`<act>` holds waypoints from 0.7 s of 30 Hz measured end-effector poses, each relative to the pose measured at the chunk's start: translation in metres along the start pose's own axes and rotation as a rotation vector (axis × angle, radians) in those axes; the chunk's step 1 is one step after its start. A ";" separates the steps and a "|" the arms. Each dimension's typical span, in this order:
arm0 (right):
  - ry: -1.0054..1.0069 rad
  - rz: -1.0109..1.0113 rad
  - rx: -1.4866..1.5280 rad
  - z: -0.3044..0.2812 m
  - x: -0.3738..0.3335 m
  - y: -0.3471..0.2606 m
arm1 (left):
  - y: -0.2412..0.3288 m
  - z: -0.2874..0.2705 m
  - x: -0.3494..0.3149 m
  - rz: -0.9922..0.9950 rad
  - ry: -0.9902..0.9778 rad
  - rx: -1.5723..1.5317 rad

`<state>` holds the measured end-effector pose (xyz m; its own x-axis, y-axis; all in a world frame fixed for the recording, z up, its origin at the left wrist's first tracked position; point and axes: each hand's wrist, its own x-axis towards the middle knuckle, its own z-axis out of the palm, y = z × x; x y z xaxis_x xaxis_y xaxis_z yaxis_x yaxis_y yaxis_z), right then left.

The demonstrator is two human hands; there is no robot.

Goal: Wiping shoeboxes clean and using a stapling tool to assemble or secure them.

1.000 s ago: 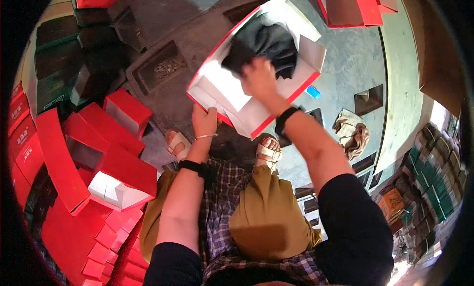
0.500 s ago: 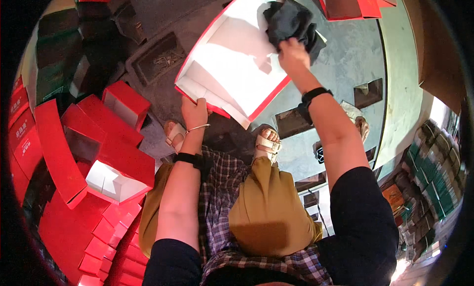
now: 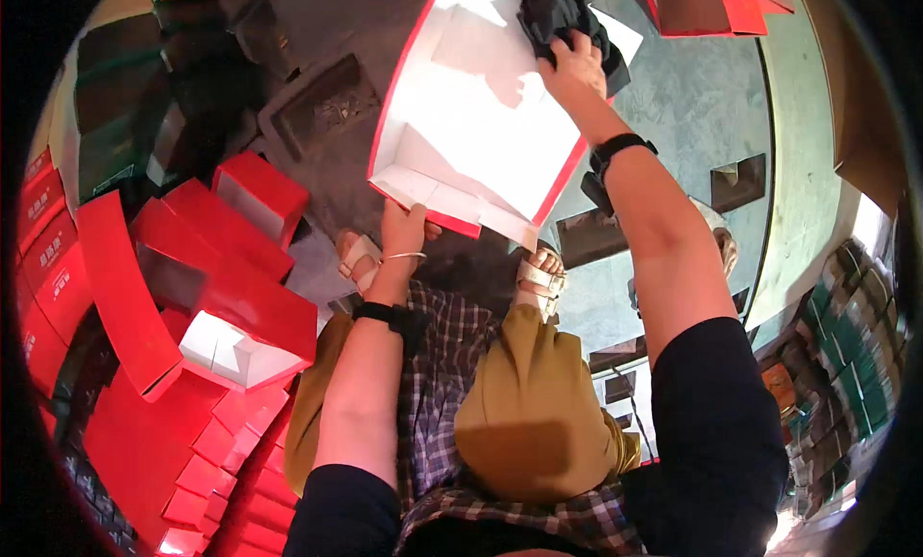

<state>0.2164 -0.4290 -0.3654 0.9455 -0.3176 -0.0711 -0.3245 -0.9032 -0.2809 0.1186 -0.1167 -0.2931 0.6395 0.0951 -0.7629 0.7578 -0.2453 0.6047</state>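
My left hand [image 3: 402, 228] grips the near edge of an open red box with a white inside [image 3: 471, 124], tilted up in front of me. My right hand [image 3: 575, 65] presses a dark cloth [image 3: 558, 9] against the box's far corner. Both wrists wear a dark band. My knees in olive trousers and my feet in pale sandals [image 3: 538, 276] show below the box.
Several red boxes and lids [image 3: 221, 269] are piled at my left, some open with white insides. Dark moulded trays [image 3: 322, 105] lie on the concrete floor ahead. More red boxes [image 3: 711, 4] are at the top right, stacked green boxes [image 3: 846, 355] at the right.
The box has been lifted and tilted up closer to me. My right hand with the dark cloth has slid from the box's middle to its far corner.
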 end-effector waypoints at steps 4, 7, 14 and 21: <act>-0.218 -0.153 0.294 0.028 -0.017 -0.082 | -0.009 -0.008 -0.001 -0.059 -0.060 -0.006; -0.512 -0.173 0.604 0.059 -0.065 -0.127 | -0.005 0.013 -0.001 -0.045 -0.129 -0.078; -1.021 -0.572 0.232 0.025 -0.149 -0.075 | -0.031 -0.022 0.010 0.094 0.085 -0.073; -0.577 -0.447 0.242 -0.079 -0.163 -0.006 | -0.013 -0.031 0.019 0.068 0.246 -0.147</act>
<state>0.0627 -0.3949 -0.2761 0.8704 0.3233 -0.3714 0.0429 -0.8012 -0.5969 0.1252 -0.0822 -0.3083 0.6878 0.3190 -0.6521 0.7115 -0.1179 0.6927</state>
